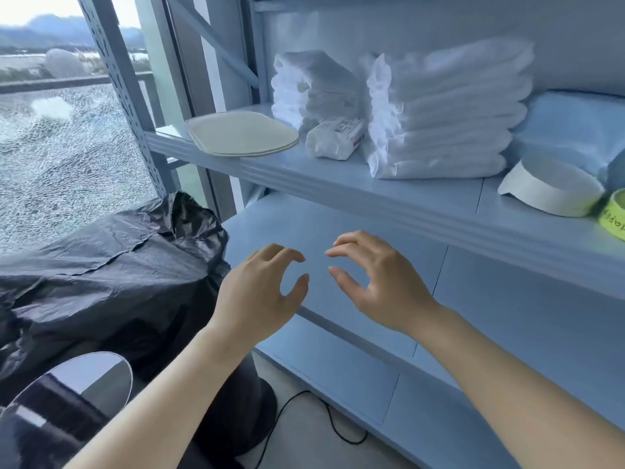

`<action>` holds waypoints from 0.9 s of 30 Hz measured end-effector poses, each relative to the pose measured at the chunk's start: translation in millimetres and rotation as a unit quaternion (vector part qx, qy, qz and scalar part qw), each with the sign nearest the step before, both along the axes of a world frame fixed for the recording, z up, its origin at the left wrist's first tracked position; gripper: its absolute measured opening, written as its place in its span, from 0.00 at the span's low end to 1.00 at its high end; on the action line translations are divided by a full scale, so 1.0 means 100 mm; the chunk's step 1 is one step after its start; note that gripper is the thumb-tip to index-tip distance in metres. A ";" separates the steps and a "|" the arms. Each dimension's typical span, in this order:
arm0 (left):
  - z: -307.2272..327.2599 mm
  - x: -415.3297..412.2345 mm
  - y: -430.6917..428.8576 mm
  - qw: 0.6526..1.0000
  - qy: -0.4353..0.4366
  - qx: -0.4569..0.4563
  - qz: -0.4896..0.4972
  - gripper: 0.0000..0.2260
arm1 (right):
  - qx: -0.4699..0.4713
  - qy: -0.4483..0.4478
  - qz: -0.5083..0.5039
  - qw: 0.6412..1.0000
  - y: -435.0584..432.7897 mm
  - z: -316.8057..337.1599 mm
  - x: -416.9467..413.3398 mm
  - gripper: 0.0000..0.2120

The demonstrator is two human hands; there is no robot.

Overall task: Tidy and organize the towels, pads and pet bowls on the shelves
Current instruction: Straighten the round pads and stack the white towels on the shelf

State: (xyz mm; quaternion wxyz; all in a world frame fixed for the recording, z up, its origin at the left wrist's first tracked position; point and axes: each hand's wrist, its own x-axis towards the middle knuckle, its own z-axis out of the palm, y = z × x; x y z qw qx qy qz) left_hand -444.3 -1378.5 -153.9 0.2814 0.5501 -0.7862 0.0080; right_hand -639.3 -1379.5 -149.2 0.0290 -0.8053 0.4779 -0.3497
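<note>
On the upper shelf [338, 187] lie flat beige pads [241, 137] at the left, a small wrapped white pack [334, 138], and two stacks of white towels in plastic, a small one [313, 86] behind and a large one [446, 113]. A white pet bowl [551, 187] lies tilted at the right, beside a yellow-green bowl [614, 214] and a blue pad pack [575, 130]. My left hand [260, 296] and my right hand [378, 282] hover over the lower shelf [490, 316], fingers loosely curled, holding nothing.
A black plastic bag [101, 265] covers a bulky thing left of the shelves. A round mirror-like disc [77, 380] and a black base with a cable [304, 418] stand on the floor below. Cracked window glass [61, 157] is behind the shelf post.
</note>
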 end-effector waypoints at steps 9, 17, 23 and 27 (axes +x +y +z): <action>0.08 0.04 -0.69 0.999 0.007 0.005 0.033 0.13 | -0.009 -0.002 0.042 0.999 -0.77 0.04 0.10 0.19; 0.26 0.33 -1.63 0.999 0.004 -0.024 0.047 0.15 | -0.040 0.040 0.050 0.997 -1.74 0.30 0.39 0.17; 0.44 0.82 -2.43 0.997 0.002 -0.037 0.061 0.13 | -0.054 0.064 0.068 0.994 -2.61 0.58 0.87 0.15; 0.53 1.21 -2.92 0.997 -0.016 -0.031 0.062 0.13 | -0.059 0.075 0.080 0.992 -3.14 0.69 1.24 0.14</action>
